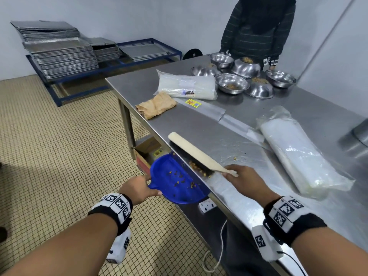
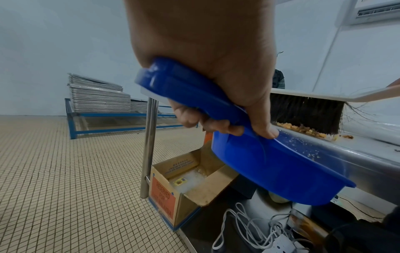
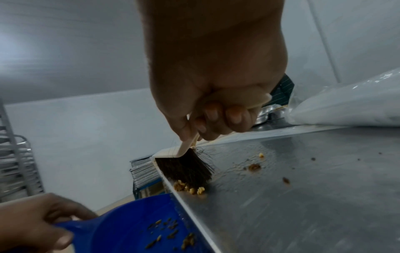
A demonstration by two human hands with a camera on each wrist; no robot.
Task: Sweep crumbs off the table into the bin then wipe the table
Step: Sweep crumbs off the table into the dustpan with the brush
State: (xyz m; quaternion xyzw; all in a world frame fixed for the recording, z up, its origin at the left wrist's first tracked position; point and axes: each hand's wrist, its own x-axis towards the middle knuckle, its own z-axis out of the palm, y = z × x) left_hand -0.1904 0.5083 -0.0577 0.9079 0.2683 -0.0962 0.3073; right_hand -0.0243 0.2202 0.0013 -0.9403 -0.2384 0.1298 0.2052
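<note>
My left hand (image 1: 139, 189) grips the handle of a blue dustpan (image 1: 177, 179), held just under the steel table's (image 1: 249, 198) near edge. Several crumbs lie inside the pan. My right hand (image 1: 245, 179) grips the cream handle of a hand brush (image 1: 195, 151) with dark bristles (image 3: 184, 168). The bristles stand at the table's edge against a small heap of yellow crumbs (image 3: 188, 187). In the left wrist view my fingers (image 2: 207, 119) curl round the dustpan (image 2: 279, 164) handle, and the brush (image 2: 307, 116) stands behind the crumbs (image 2: 303, 129). A few crumbs (image 3: 254, 166) lie farther in on the table (image 3: 303, 205).
Packs of clear plastic bags (image 1: 298, 156) (image 1: 187, 86), a brown cloth (image 1: 156, 105) and several steel bowls (image 1: 232, 83) lie on the table. Another person (image 1: 256, 28) stands at its far end. An open cardboard box (image 2: 190, 186) and cables (image 2: 249, 227) sit under the table. Stacked trays (image 1: 59, 50) stand on a blue rack.
</note>
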